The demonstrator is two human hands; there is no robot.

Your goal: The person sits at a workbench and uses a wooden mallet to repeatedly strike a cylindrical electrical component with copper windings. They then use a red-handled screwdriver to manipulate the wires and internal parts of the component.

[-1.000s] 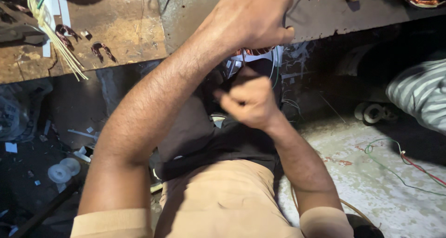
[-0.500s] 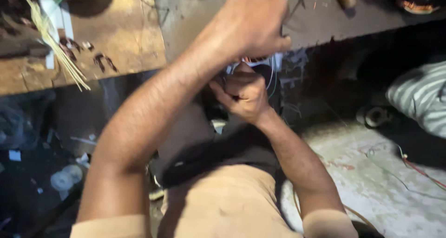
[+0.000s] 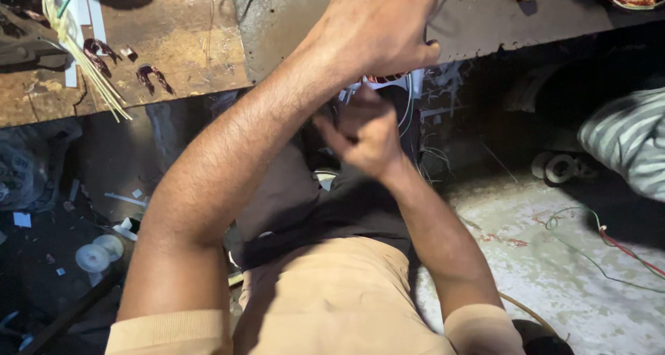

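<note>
A worn wooden workbench (image 3: 173, 43) runs across the top of the view from ten to two o'clock, darker and rougher toward the right. Below it lies a dim, cluttered floor, with a pale concrete patch (image 3: 554, 272) at four o'clock.

On the bench at ten o'clock lie a bundle of pale thin sticks (image 3: 83, 64) and two small curled copper pieces (image 3: 152, 78). A white spool (image 3: 97, 252) sits on the floor at eight o'clock, loose green and red wires (image 3: 596, 237) trail at four, and striped cloth (image 3: 630, 147) shows at three.

The left hand (image 3: 377, 33) is clenched at twelve o'clock, its forearm crossing the view and hiding much of the work. The right hand (image 3: 364, 137) is at centre, fingers curled together as if pinching something too small to make out. Between them, partly hidden, sits a round white-framed part with copper winding (image 3: 398, 85), just under the bench edge.
</note>
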